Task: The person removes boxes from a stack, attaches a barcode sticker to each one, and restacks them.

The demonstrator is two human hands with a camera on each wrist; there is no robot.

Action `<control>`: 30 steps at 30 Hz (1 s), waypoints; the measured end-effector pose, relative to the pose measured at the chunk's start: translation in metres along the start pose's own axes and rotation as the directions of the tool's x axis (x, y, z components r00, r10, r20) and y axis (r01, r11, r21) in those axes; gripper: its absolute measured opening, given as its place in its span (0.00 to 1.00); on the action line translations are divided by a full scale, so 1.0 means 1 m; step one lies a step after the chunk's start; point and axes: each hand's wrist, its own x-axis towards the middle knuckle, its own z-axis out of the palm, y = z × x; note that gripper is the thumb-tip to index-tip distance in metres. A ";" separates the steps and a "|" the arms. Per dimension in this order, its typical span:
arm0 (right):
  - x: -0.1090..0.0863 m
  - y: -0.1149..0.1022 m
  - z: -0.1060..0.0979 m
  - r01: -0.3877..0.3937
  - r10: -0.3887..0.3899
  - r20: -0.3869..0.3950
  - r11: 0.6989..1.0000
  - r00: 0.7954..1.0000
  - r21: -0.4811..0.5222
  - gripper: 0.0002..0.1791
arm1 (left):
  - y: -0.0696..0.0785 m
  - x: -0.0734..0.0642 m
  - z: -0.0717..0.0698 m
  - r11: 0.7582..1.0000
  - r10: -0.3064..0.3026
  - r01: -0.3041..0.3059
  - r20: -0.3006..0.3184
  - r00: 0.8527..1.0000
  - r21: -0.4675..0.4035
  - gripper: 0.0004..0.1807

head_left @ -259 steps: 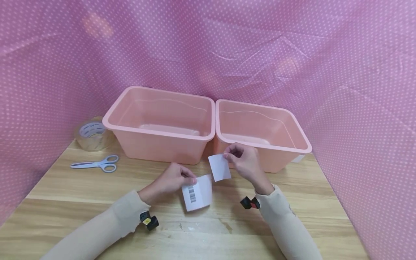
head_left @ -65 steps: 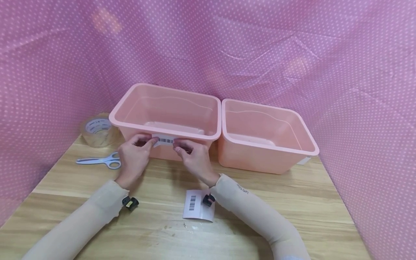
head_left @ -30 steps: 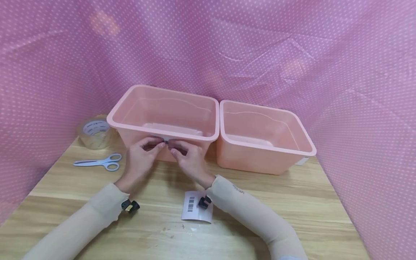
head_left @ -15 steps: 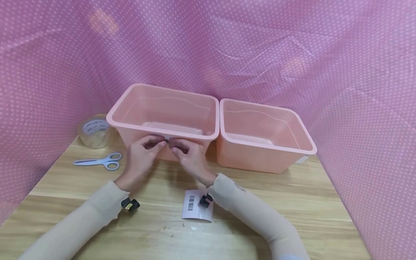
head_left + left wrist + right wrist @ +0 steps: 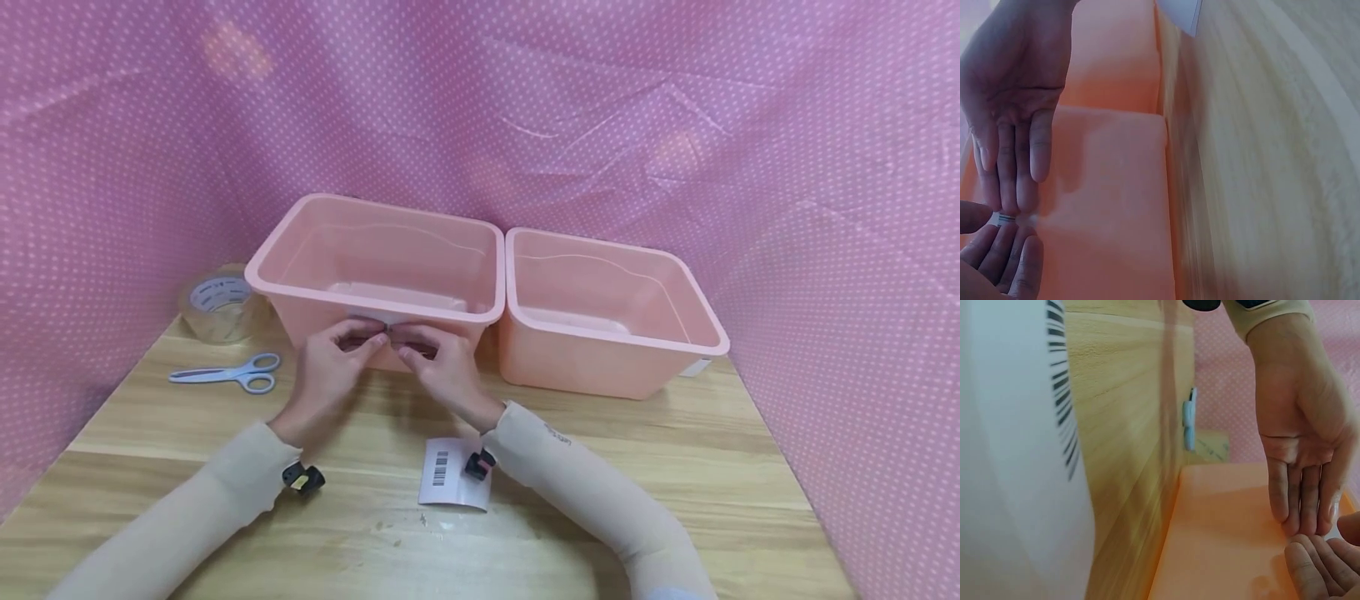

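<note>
There are two bins [image 5: 288, 317] [image 5: 577, 364], three white papers [image 5: 453, 492] [image 5: 696, 367] [image 5: 1007, 219], one tape roll [image 5: 222, 325] and (likewise) one scissors [image 5: 232, 375].

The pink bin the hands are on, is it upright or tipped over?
Upright: in the head view, that pink bin stands on the table, its rim facing up and its floor visible inside.

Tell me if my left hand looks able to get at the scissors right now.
Probably yes: the scissors lie just left of your left hand, nothing visible between, though it's busy at the label.
</note>
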 end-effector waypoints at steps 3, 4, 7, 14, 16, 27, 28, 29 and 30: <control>-0.003 0.002 -0.003 0.013 -0.013 -0.004 1.000 1.000 -0.004 0.13 | 0.000 -0.002 0.003 1.000 0.017 -0.017 0.004 1.000 0.018 0.15; -0.004 0.003 -0.004 0.016 -0.016 -0.006 1.000 1.000 -0.009 0.12 | 0.000 -0.003 0.004 1.000 0.019 -0.019 0.007 1.000 0.019 0.15; -0.007 0.006 -0.009 0.013 -0.013 -0.007 1.000 1.000 -0.020 0.13 | 0.001 -0.005 0.007 0.999 0.021 -0.022 0.032 0.999 0.023 0.15; -0.017 0.014 -0.019 -0.018 0.018 0.003 0.999 1.000 -0.033 0.11 | 0.001 -0.012 0.017 1.000 -0.014 0.011 0.110 0.994 0.023 0.14; -0.020 0.016 -0.022 -0.028 0.028 0.009 0.999 1.000 -0.036 0.10 | 0.001 -0.014 0.020 1.000 -0.026 0.023 0.133 0.991 0.018 0.13; -0.038 0.027 -0.041 -0.101 0.105 0.084 0.994 0.991 -0.052 0.09 | 0.003 -0.024 0.039 0.998 -0.025 0.011 0.265 0.964 0.054 0.14; -0.040 0.028 -0.043 -0.111 0.116 0.093 0.992 0.989 -0.056 0.10 | 0.003 -0.025 0.041 0.998 -0.024 0.008 0.275 0.961 0.059 0.14; -0.042 0.030 -0.046 -0.119 0.125 0.103 0.991 0.987 -0.063 0.10 | 0.003 -0.026 0.043 0.998 -0.027 0.008 0.288 0.957 0.064 0.15; -0.044 0.031 -0.048 -0.127 0.135 0.112 0.989 0.985 -0.068 0.10 | 0.003 -0.027 0.044 0.998 -0.031 0.012 0.305 0.952 0.066 0.15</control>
